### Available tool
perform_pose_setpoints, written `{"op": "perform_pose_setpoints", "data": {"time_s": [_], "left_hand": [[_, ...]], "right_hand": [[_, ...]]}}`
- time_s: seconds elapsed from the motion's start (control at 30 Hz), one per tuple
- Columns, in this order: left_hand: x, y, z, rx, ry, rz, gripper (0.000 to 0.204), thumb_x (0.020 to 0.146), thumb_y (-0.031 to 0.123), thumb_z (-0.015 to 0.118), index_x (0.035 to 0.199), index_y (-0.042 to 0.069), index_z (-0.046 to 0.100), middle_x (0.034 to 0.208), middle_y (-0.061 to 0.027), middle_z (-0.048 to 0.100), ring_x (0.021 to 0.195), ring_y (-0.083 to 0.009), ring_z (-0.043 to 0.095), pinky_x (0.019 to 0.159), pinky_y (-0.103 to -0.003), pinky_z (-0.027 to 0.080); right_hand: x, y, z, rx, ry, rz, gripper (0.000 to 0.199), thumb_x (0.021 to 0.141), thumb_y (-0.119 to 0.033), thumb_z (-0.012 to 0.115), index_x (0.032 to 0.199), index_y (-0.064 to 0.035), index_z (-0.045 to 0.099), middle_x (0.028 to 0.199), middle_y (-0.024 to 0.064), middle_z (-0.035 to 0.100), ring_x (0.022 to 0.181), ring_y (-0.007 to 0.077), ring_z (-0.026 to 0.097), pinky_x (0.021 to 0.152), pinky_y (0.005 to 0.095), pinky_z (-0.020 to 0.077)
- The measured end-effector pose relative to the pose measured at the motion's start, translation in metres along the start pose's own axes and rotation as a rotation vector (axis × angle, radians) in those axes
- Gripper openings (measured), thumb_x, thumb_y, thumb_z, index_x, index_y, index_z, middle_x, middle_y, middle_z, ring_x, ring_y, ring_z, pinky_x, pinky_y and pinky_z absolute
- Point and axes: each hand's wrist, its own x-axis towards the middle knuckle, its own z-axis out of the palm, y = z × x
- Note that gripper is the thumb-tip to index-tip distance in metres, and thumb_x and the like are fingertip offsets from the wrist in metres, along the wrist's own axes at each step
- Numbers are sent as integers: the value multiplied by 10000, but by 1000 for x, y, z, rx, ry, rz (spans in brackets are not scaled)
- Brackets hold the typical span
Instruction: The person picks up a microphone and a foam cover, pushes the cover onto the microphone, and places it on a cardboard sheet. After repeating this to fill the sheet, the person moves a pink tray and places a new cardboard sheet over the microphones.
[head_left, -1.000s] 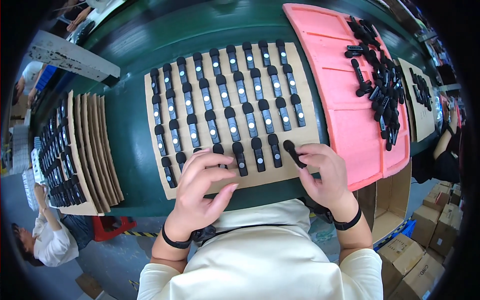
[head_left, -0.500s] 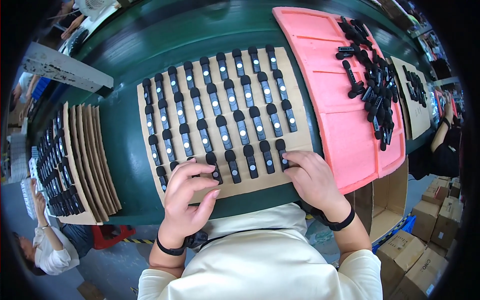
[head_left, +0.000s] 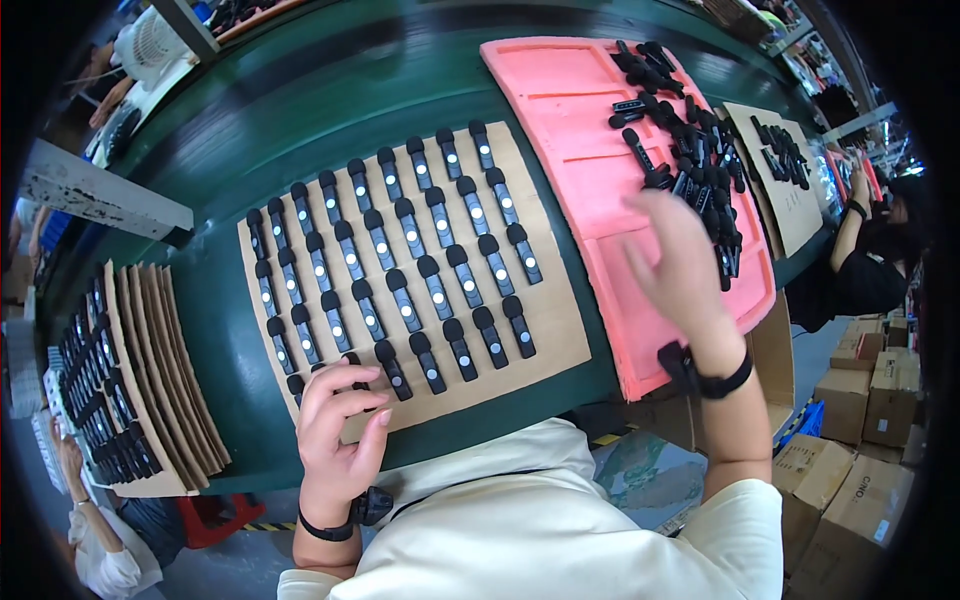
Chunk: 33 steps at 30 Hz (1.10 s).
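Observation:
Rows of small black clip-on microphones (head_left: 408, 306) with round foam heads lie on a brown cardboard sheet (head_left: 555, 345). Each carries a pale round spot on its body. At the sheet's near edge, my left hand (head_left: 342, 430) hovers over the bottom row, fingers curved and apart, covering part of it; nothing shows in its grasp. My right hand (head_left: 682, 268) is raised over the pink foam tray (head_left: 618, 262), fingers spread, somewhat blurred and with nothing visible in them. Just beyond its fingers, a loose heap of similar microphones (head_left: 690, 150) covers the tray's right part.
Upright cardboard sheets (head_left: 165, 370) stand at the left, beside more microphones. A green work surface (head_left: 210, 290) runs beneath everything. Another cardboard sheet (head_left: 795, 215) with microphones lies right of the tray. A metal beam (head_left: 105, 195) juts in; boxes (head_left: 845, 400) and co-workers are around.
My right hand has left the bottom row's right end and moved right and up over the pink tray. My left hand stays by the bottom row. The whole view has shifted.

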Motion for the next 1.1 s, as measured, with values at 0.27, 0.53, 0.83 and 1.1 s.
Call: {"op": "perform_pose_setpoints", "data": {"time_s": [0.27, 0.53, 0.83, 1.1], "left_hand": [[-4, 5, -1, -2, 8, -11, 161, 751, -16, 708, 893, 30, 647, 1056, -143, 651, 996, -323, 610, 962, -452, 470], [2, 8, 0, -4, 3, 22, 157, 750, -13, 711, 888, 30, 649, 1053, -140, 653, 978, -320, 617, 955, -457, 475], [20, 23, 4, -48, -10, 87, 267, 732, 19, 750, 985, 35, 668, 1039, -137, 663, 961, -311, 634, 950, -467, 479], [22, 29, 5, -16, -167, 137, 333, 746, 81, 777, 1050, -6, 674, 1012, -134, 691, 946, -282, 662, 999, -496, 451]], "right_hand": [[53, 97, 19, -379, -187, 354, 285, 853, -165, 687, 1069, -4, 595, 995, 166, 646, 903, 335, 631, 794, 406, 502], [53, 70, 18, 148, -100, 508, 172, 909, -113, 639, 1045, -15, 604, 877, 89, 651, 838, 185, 647, 746, 301, 500], [-10, -100, 0, 1375, -318, 561, 255, 881, 40, 647, 1133, 13, 611, 968, 51, 641, 880, 109, 611, 791, 240, 472], [-32, -140, 33, 1234, -331, 286, 271, 811, 9, 733, 1072, -25, 668, 941, 84, 670, 850, 209, 629, 774, 310, 485]]}}
